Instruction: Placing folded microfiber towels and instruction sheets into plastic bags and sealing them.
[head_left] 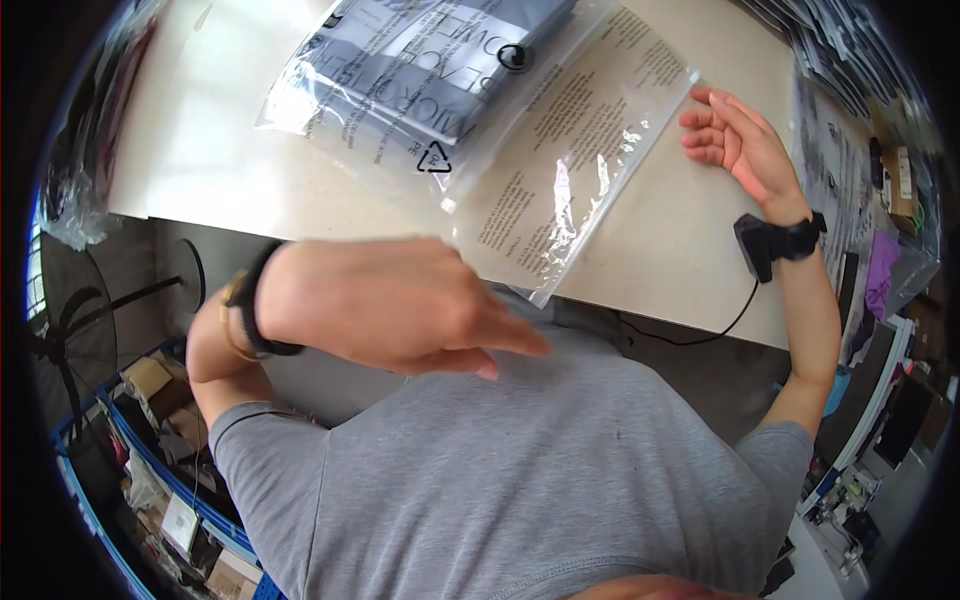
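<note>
A clear printed plastic bag (385, 85) with a folded dark item and a pale printed sheet inside lies at the far middle of the table. Beside it, partly overlapped, a clear zip bag (570, 150) lies flat, its white zip strip running along the right edge. My right hand (740, 145) is just right of that strip's far end, fingers loosely curled and apart, with nothing seen in them. In front of my chest, my left hand (400, 305) hangs over the near table edge, slightly blurred. Its index finger points right, and nothing shows in it; the other fingers are partly hidden.
The pale table (220, 170) ends just before my body. Stacked bagged packages (850, 50) stand at the far right, with a purple bag (880, 270) nearer. A black cable (690, 340) runs from my right wrist device. A fan (75, 320) and blue-railed shelves (190, 505) are at left.
</note>
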